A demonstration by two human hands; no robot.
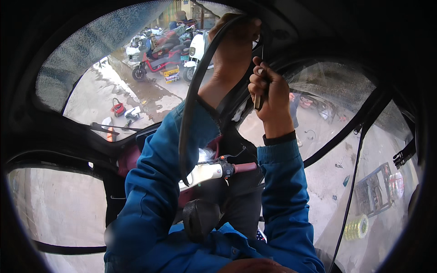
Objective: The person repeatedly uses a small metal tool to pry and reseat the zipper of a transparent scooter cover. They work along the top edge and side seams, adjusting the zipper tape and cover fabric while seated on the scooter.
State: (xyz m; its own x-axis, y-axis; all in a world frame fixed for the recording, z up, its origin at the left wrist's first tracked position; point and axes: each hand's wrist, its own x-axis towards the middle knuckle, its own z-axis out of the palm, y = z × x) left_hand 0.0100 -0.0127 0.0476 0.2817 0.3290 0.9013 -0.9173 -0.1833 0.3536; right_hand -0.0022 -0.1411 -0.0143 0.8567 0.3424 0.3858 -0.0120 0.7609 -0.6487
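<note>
My left hand (231, 52) is raised to the dark top frame of a canopy, its fingers curled about the upper end of a black rubber strip (195, 86). From there the strip loops down in front of my left forearm, its loose end hanging near the handlebar. Just to the right, my right hand (273, 93) is closed around a screwdriver (258, 101), thumb up along it. The thin shaft points upward to the frame beside my left hand. Where the tip meets the frame is too dark to make out.
Below my arms is a scooter handlebar (246, 167) with a reddish grip. A curved clear windscreen (95, 86) and clear side panels (364, 136) surround me. Outside stand several parked scooters (159, 57), a red basket (118, 109) and a yellow roll (356, 227).
</note>
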